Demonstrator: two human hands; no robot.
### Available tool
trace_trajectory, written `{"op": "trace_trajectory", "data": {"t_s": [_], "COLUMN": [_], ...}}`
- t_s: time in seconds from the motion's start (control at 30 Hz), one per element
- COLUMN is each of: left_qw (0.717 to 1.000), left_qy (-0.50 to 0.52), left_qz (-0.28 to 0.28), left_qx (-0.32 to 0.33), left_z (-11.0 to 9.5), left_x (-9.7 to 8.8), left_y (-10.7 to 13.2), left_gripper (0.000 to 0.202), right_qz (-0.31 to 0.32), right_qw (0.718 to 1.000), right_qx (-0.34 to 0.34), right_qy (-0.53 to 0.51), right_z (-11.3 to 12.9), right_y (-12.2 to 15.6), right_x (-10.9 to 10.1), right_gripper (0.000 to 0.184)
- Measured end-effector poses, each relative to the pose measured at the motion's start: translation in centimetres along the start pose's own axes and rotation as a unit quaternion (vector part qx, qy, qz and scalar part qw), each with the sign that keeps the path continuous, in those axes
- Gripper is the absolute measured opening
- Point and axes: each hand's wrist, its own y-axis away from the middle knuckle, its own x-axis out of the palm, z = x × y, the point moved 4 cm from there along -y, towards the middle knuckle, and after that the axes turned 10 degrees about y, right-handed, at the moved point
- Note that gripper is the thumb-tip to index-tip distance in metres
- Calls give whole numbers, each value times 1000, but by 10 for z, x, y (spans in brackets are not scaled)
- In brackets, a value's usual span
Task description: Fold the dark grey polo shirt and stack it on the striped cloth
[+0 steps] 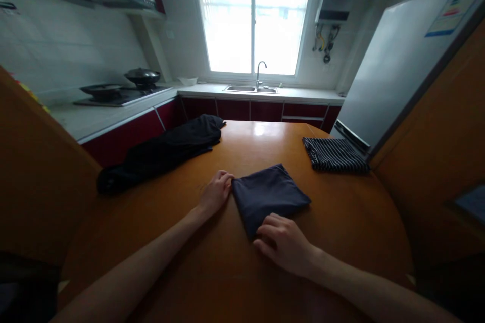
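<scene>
A dark blue piece of folded cloth (271, 192) lies flat on the wooden table, turned at an angle; its exact kind does not show. At its left corner is my left hand (216, 193), fingers bent and closed on the edge. My right hand (284, 242) is at the near corner, with curled fingers closed over the cloth's edge and the thumb below. Farther right rests a folded black-and-white striped garment (335, 154). On the left side a black garment (166, 151) is spread loosely in a long heap.
The round-edged wooden table (261, 139) fills the foreground. Beyond it run a counter with a sink (250, 89) and a stove with a lidded pan (142, 76) and another pan (101, 91). A fridge (405, 55) stands at the right, beside a wooden door (439, 146).
</scene>
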Motion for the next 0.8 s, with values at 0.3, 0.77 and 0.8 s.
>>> {"op": "trace_trajectory", "data": {"t_s": [0.3, 0.77, 0.8], "left_qw": [967, 813, 815], "left_qy": [158, 468, 470], "left_qz": [81, 60, 51], "left_qx": [-184, -341, -335], "left_z": [5, -31, -31], "left_x": [0, 21, 23], "left_y": [7, 26, 26], "left_gripper": [52, 79, 79], "right_qz": [-30, 175, 181], "right_qw": [896, 762, 760], "right_qx": [427, 525, 526], "right_qy": [-118, -337, -337], "right_z": [-169, -191, -192], "right_y": [-26, -47, -48], "right_x": [-39, -38, -37], "right_gripper": [26, 28, 29]}}
